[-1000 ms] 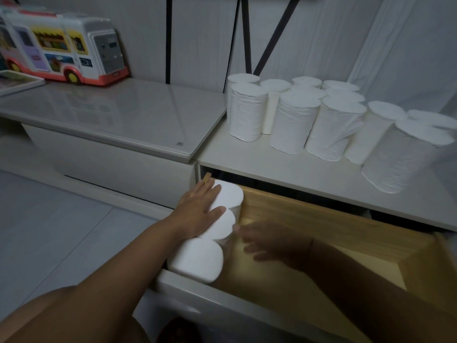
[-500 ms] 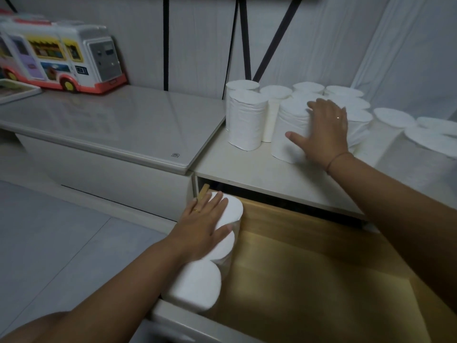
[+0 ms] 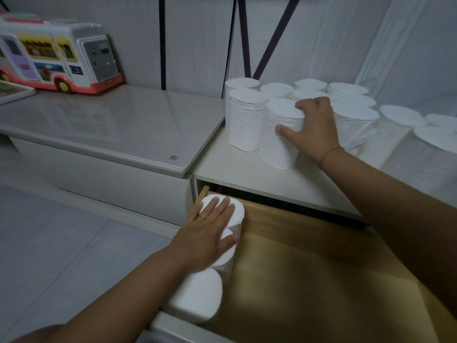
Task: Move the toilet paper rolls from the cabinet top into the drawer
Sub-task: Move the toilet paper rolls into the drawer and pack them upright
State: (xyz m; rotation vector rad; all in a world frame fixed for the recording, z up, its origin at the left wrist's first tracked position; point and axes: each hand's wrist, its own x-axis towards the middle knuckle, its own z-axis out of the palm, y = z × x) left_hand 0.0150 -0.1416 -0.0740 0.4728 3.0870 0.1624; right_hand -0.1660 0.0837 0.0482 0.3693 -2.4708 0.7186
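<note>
The person's right hand [image 3: 314,129] has hold of a toilet paper roll [image 3: 277,144] at the front of the bunch on the cabinet top [image 3: 230,169], with the thumb laid across its side and the fingers curled over its top rim. I cannot tell whether the roll's base is touching the surface. Just to its left a neighbouring roll [image 3: 243,122] stands upright, and the other rolls [image 3: 353,107] crowd close behind and off to the right, all on end. Below, the wooden drawer [image 3: 321,268] is pulled out. Three rolls stand in a row along its left wall: the back roll [image 3: 238,212], the middle roll [image 3: 227,253] and the front roll [image 3: 197,295], each touching the next. The left hand [image 3: 207,231] lies flat on top of the back and middle ones, fingers straight and spread, gripping nothing. Off to the left, a lower glass-topped unit [image 3: 111,125] carries a toy bus [image 3: 57,53] against the wall
</note>
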